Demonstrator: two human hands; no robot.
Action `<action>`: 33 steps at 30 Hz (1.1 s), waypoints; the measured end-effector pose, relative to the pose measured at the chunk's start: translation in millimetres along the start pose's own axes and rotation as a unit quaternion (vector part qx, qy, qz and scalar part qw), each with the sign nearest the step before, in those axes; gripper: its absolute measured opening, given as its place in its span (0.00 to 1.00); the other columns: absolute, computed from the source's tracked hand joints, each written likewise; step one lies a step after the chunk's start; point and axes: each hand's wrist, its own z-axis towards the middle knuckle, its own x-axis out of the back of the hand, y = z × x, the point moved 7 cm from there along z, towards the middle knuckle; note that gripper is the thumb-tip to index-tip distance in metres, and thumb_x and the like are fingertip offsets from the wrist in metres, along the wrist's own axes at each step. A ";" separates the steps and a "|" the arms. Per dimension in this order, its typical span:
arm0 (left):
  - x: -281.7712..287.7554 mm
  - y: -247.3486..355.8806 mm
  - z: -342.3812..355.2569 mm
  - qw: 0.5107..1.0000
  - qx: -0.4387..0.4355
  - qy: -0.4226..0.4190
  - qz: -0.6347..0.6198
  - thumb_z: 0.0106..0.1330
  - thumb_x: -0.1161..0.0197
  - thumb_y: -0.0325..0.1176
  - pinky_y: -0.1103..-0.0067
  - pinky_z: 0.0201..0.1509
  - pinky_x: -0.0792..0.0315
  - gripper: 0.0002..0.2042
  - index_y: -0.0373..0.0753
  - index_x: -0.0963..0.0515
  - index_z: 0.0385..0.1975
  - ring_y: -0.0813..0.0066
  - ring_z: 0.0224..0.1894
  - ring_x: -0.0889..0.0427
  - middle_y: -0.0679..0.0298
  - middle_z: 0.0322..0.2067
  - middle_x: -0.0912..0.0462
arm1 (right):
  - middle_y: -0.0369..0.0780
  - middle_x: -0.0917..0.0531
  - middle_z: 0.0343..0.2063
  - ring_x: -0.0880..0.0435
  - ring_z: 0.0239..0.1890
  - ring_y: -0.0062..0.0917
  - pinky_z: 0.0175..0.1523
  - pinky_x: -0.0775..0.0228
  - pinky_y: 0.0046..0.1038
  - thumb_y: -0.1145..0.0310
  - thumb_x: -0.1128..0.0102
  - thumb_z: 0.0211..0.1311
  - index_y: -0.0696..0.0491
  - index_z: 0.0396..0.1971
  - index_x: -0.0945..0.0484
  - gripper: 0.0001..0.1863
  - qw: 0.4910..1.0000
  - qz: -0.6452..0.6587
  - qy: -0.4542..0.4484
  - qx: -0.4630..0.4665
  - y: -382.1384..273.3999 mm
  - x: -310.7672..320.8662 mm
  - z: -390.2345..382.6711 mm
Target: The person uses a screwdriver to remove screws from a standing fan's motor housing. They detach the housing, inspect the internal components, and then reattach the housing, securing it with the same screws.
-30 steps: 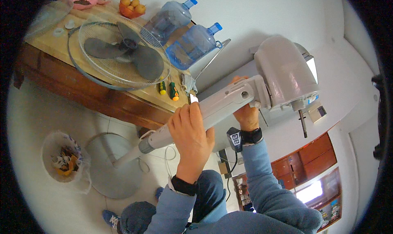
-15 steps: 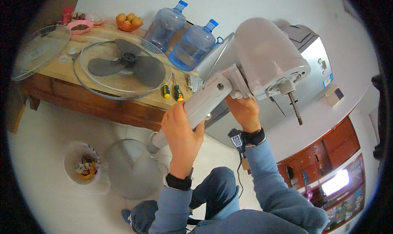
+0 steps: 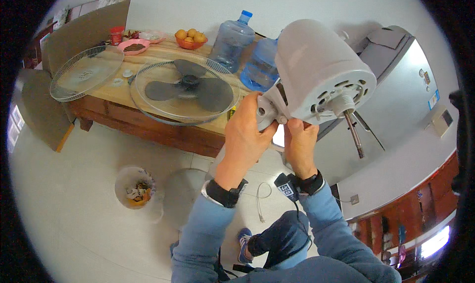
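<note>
The pale grey motor housing [image 3: 319, 68] of a stand fan fills the upper right, its bare metal shaft [image 3: 354, 134] pointing down to the right. Just below the housing, my left hand [image 3: 245, 139] is wrapped round the fan's neck [image 3: 267, 110], thumb toward the hinge. My right hand [image 3: 301, 147] is closed at the underside of the hinge joint, beside the bolt; whether it pinches a small part is hidden. Below, the pole runs behind my left hand and forearm toward the round grey base [image 3: 184, 196] on the floor.
On the wooden table [image 3: 114, 102] lie a fan guard with dark blades [image 3: 213, 95] and another wire guard [image 3: 74, 80]. Water jugs [image 3: 232, 43] and a bowl of yellow fruit [image 3: 191, 39] stand behind. A waste bin [image 3: 129, 176] is on the floor; a grey refrigerator [image 3: 396, 95] stands right.
My left hand has slid up the pole to the neck by the hinge. My right hand stays beneath the housing. The view has shifted, so the table appears farther right.
</note>
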 end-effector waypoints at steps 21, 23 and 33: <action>0.1 -4.2 -4.0 0.997 -0.066 0.038 -0.029 0.47 0.31 0.31 0.68 0.35 0.27 0.24 0.36 0.32 0.44 0.54 0.36 0.21 0.53 0.33 0.24 | 0.46 0.28 0.56 0.30 0.60 0.36 0.64 0.39 0.40 0.35 0.45 0.55 0.58 0.62 0.41 0.46 0.976 -0.023 -0.216 0.028 -13.1 -39.6 22.5; -0.8 -4.1 -3.0 0.996 -0.071 0.039 -0.039 0.47 0.31 0.31 0.68 0.35 0.27 0.24 0.36 0.33 0.44 0.55 0.36 0.21 0.54 0.33 0.24 | 0.47 0.26 0.54 0.30 0.60 0.38 0.63 0.38 0.45 0.28 0.46 0.48 0.57 0.61 0.41 0.52 0.965 -0.039 -0.258 0.012 -12.1 -47.4 26.8; 3.5 -5.3 -4.5 0.996 -0.071 0.046 -0.007 0.46 0.30 0.33 0.68 0.32 0.27 0.21 0.35 0.34 0.36 0.56 0.34 0.21 0.56 0.28 0.25 | 0.44 0.23 0.47 0.24 0.51 0.36 0.63 0.38 0.50 0.26 0.53 0.50 0.60 0.55 0.34 0.50 0.983 -0.005 -0.181 -0.005 -0.3 -48.9 28.3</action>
